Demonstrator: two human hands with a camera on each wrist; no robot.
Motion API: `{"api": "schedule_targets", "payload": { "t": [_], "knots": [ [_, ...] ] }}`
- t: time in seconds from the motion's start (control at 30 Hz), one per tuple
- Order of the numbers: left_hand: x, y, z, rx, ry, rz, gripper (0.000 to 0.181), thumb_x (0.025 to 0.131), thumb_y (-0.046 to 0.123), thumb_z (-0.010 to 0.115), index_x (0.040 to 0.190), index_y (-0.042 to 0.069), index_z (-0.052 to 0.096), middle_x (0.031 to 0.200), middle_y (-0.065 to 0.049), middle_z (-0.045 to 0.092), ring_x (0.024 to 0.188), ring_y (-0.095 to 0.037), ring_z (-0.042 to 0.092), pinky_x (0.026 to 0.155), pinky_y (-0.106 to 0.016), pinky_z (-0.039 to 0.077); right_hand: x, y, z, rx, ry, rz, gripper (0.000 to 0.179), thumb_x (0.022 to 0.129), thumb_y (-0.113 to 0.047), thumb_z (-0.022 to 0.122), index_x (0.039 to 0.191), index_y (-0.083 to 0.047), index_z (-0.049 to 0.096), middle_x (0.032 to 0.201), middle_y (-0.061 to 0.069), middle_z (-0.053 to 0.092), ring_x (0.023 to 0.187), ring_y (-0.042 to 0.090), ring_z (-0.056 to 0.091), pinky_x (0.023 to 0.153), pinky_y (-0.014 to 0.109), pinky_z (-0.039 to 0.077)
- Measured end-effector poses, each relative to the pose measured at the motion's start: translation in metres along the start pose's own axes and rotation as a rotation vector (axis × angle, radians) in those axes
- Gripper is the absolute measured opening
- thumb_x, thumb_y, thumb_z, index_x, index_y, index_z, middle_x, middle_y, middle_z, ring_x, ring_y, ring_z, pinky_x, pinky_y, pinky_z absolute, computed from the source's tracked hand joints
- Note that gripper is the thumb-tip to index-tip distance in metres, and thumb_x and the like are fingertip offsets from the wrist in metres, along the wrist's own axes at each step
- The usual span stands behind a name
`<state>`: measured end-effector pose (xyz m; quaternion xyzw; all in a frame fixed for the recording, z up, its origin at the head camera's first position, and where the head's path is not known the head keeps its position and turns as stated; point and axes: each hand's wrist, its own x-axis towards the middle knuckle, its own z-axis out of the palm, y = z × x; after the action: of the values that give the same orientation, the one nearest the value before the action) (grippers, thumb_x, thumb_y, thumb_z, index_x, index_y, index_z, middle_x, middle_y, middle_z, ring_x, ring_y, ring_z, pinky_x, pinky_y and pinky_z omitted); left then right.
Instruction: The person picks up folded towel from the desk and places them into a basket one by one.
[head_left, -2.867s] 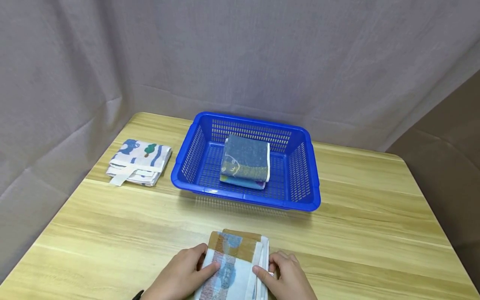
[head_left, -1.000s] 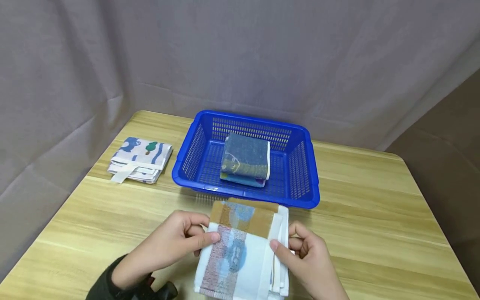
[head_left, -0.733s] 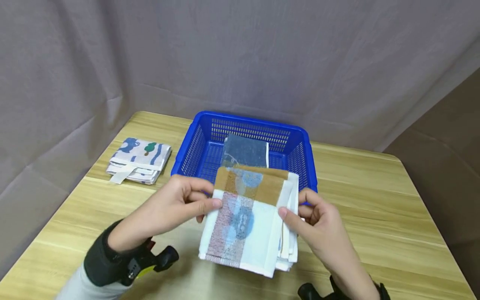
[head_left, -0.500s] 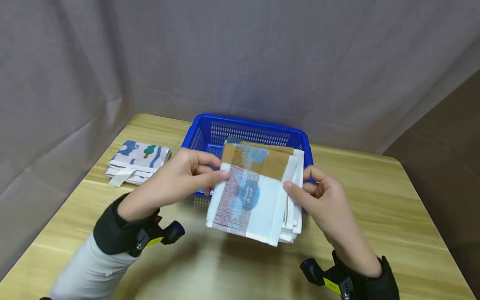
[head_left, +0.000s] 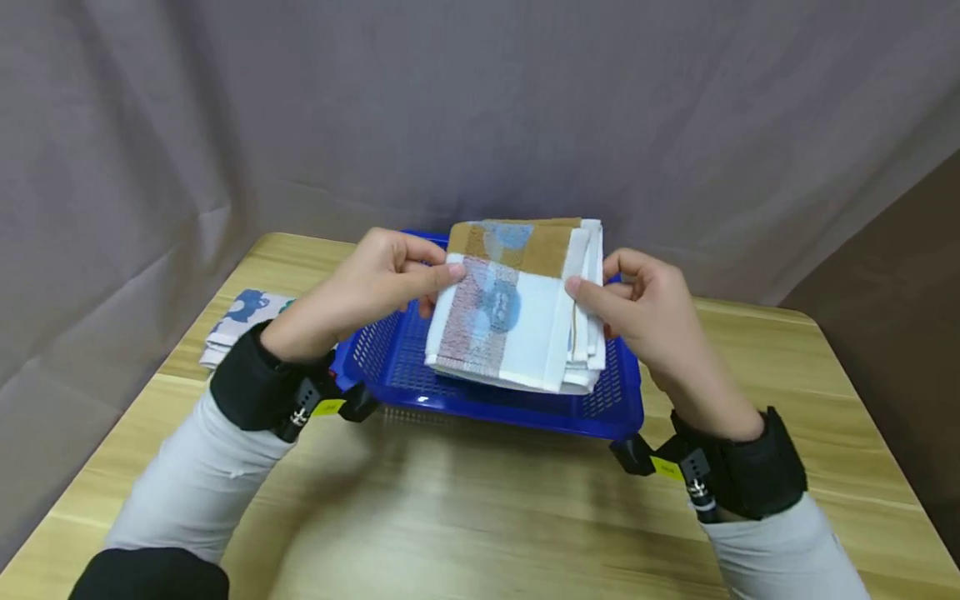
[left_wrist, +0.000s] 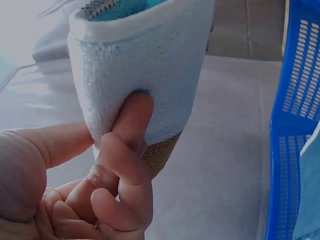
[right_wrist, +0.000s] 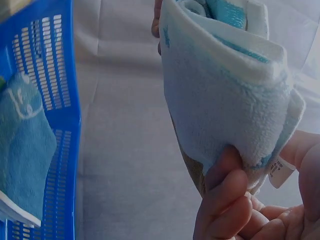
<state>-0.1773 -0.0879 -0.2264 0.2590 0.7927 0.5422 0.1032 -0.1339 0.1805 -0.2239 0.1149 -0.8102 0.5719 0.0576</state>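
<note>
A folded towel (head_left: 502, 308), white with a brown band and blue and reddish patches, is held up over the blue plastic basket (head_left: 480, 410) in the head view. My left hand (head_left: 386, 275) pinches its left edge between thumb and fingers. At the opposite edge, my right hand (head_left: 645, 304) grips the layered side with the thumb on top. The right wrist view shows a small white tag (right_wrist: 281, 173) by that edge. Inside the basket lies a folded blue-grey towel (right_wrist: 27, 145), hidden in the head view by the held towel.
Another folded towel (head_left: 243, 321), white with blue and green figures, lies on the wooden table (head_left: 480, 517) at the left, partly behind the left forearm. A grey curtain (head_left: 480, 108) hangs close behind the basket.
Both hands have lifted the brown-and-white towel from the near side of the table and carried it away from me, over the basket. The blue-grey towel has gone out of sight beneath it.
</note>
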Motion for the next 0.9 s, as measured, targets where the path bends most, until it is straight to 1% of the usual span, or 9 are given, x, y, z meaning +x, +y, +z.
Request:
{"api": "schedule_targets", "payload": {
  "t": [0.07, 0.17, 0.23, 0.33, 0.43, 0.53, 0.63, 0.77, 0.9],
  "knots": [
    [0.006, 0.002, -0.002, 0.016, 0.015, 0.003, 0.023, 0.091, 0.029, 0.059, 0.095, 0.007, 0.067, 0.064, -0.010, 0.060, 0.066, -0.028, 0.056, 0.055, -0.028, 0.040, 0.008, -0.001, -0.002, -0.039, 0.008, 0.020, 0.030, 0.085, -0.017, 0.066, 0.080, 0.002, 0.044, 0.045, -0.008, 0.039, 0.043, 0.013, 0.041, 0.042, 0.021, 0.037],
    [0.017, 0.001, -0.006, 0.036, 0.035, -0.002, 0.023, 0.092, 0.028, 0.058, 0.094, 0.007, 0.068, 0.068, -0.011, 0.060, 0.066, -0.027, 0.055, 0.058, -0.030, 0.043, 0.018, 0.001, -0.002, -0.094, 0.018, 0.082, 0.034, 0.085, -0.024, 0.066, 0.083, 0.001, 0.044, 0.047, -0.007, 0.041, 0.046, 0.014, 0.044, 0.045, 0.023, 0.041],
    [0.023, -0.003, -0.009, 0.041, 0.046, -0.027, 0.023, 0.092, 0.028, 0.058, 0.095, 0.007, 0.069, 0.073, -0.011, 0.061, 0.067, -0.026, 0.055, 0.060, -0.031, 0.044, 0.026, 0.006, 0.001, -0.127, 0.030, 0.132, 0.036, 0.085, -0.028, 0.067, 0.083, 0.000, 0.046, 0.053, -0.005, 0.045, 0.048, 0.015, 0.046, 0.047, 0.024, 0.043],
    [0.030, -0.013, -0.011, 0.045, 0.047, -0.094, 0.025, 0.092, 0.030, 0.058, 0.097, 0.008, 0.069, 0.078, -0.010, 0.061, 0.070, -0.026, 0.055, 0.063, -0.031, 0.044, 0.037, 0.018, 0.006, -0.136, 0.019, 0.201, 0.037, 0.084, -0.031, 0.067, 0.083, 0.000, 0.047, 0.062, -0.002, 0.048, 0.050, 0.014, 0.047, 0.047, 0.024, 0.043],
    [0.034, -0.025, -0.011, 0.055, 0.029, -0.151, 0.025, 0.092, 0.032, 0.057, 0.097, 0.010, 0.069, 0.083, -0.008, 0.061, 0.072, -0.025, 0.056, 0.062, -0.031, 0.042, 0.045, 0.030, 0.011, -0.129, -0.006, 0.259, 0.037, 0.084, -0.032, 0.067, 0.084, 0.001, 0.048, 0.065, -0.001, 0.047, 0.050, 0.011, 0.045, 0.045, 0.022, 0.041],
    [0.041, -0.036, -0.008, 0.068, 0.003, -0.163, 0.025, 0.093, 0.030, 0.056, 0.095, 0.008, 0.068, 0.081, -0.010, 0.060, 0.074, -0.026, 0.056, 0.061, -0.030, 0.040, 0.051, 0.042, 0.013, -0.126, -0.031, 0.314, 0.039, 0.085, -0.033, 0.065, 0.087, 0.002, 0.048, 0.062, -0.002, 0.045, 0.047, 0.009, 0.042, 0.044, 0.022, 0.039],
    [0.048, -0.045, -0.005, 0.078, -0.013, -0.177, 0.024, 0.092, 0.028, 0.056, 0.096, 0.007, 0.067, 0.079, -0.009, 0.061, 0.073, -0.027, 0.057, 0.059, -0.029, 0.039, 0.057, 0.054, 0.014, -0.156, -0.043, 0.369, 0.041, 0.086, -0.037, 0.063, 0.090, 0.002, 0.051, 0.063, 0.000, 0.045, 0.048, 0.010, 0.041, 0.046, 0.022, 0.037],
    [0.058, -0.056, 0.000, 0.078, -0.039, -0.245, 0.023, 0.090, 0.024, 0.060, 0.099, 0.003, 0.065, 0.074, -0.007, 0.062, 0.066, -0.022, 0.057, 0.053, -0.025, 0.039, 0.065, 0.072, 0.017, -0.224, -0.064, 0.463, 0.042, 0.086, -0.041, 0.062, 0.096, -0.001, 0.055, 0.077, 0.005, 0.048, 0.057, 0.015, 0.046, 0.051, 0.023, 0.040],
    [0.066, -0.065, 0.007, 0.104, -0.058, -0.312, 0.023, 0.087, 0.019, 0.063, 0.099, -0.002, 0.064, 0.070, -0.005, 0.061, 0.060, -0.016, 0.057, 0.049, -0.022, 0.039, 0.069, 0.086, 0.021, -0.249, -0.100, 0.533, 0.041, 0.086, -0.041, 0.061, 0.098, -0.002, 0.055, 0.088, 0.007, 0.049, 0.065, 0.018, 0.050, 0.056, 0.025, 0.044]
  ]
}}
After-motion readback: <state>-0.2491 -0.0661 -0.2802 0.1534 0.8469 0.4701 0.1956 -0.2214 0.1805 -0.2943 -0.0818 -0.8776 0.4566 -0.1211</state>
